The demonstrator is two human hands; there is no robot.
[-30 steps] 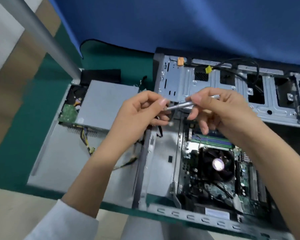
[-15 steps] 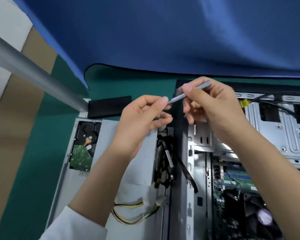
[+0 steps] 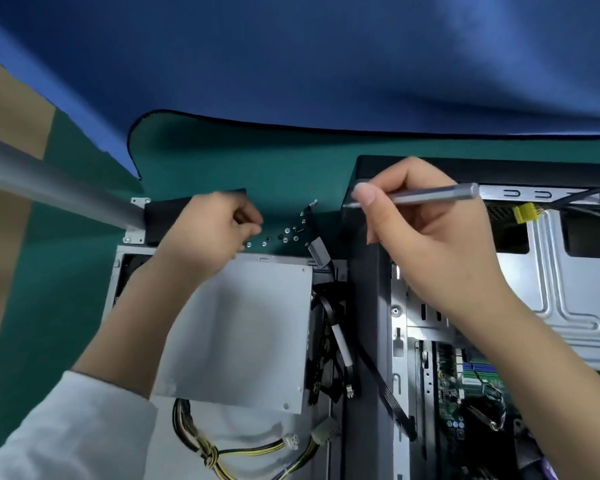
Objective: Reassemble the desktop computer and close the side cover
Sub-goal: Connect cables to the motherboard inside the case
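Note:
The open computer case lies on its side at the right, its motherboard showing. My right hand grips a grey screwdriver above the case's black top-left corner. A grey power supply rests on a metal panel left of the case, trailing yellow and black wires. Several loose screws lie on the green mat behind it. My left hand hovers at their left edge with fingertips curled together; whether they pinch a screw is hidden.
A grey metal pole slants in from the left. A black bracket sits behind my left hand. Blue cloth covers the back. Black ribbon cables hang between power supply and case. A yellow connector lies in the case.
My left hand let go of the screwdriver tip and moved left and down to the loose screws. The view shifted left and up; my right hand still holds the screwdriver.

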